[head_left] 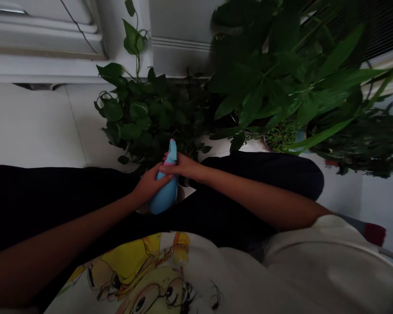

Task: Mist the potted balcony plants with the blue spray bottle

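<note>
Left hand (147,182) is curling snugly round the blue spray bottle (165,198), right hand (185,165) is gripping up by its neck. It's sitting between the dark-trousered legs (265,174), pothos (140,115) just beyond. Looks like they're steadying it; working the spray head (172,150) would be needing a firm hold.

No text, label, brand, number or sign can be read anywhere in the scene: none on the blue spray bottle (164,195), and none on the cartoon-printed shirt (229,279) at the near side.
</note>
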The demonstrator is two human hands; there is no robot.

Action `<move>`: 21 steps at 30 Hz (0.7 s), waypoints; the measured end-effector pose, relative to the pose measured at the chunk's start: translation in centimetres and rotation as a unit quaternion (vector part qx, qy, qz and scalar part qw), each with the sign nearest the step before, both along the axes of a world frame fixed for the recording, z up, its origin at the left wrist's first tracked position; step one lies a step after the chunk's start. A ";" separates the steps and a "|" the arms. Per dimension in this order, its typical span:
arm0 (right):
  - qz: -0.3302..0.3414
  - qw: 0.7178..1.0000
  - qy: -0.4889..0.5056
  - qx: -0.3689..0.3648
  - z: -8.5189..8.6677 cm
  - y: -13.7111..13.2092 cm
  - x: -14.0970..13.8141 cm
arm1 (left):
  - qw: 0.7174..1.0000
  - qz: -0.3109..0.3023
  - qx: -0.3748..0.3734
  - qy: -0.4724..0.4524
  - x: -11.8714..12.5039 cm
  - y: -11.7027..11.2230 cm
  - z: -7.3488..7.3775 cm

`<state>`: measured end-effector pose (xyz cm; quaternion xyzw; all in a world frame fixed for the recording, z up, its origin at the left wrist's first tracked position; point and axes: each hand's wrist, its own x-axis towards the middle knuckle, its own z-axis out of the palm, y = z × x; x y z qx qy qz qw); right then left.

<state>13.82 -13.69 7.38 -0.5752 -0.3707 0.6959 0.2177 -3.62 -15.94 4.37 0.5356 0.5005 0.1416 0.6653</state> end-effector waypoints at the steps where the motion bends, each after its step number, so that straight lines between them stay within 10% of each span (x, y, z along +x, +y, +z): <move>1: 0.006 1.000 -0.007 -0.002 0.0 -0.2 -0.1 | 1.000 -0.001 0.005 -0.002 0.0 0.0 0.0; 21: 0.047 0.986 -0.134 0.090 1.9 0.1 -1.1 | 0.999 0.033 0.023 0.010 0.2 -0.6 1.2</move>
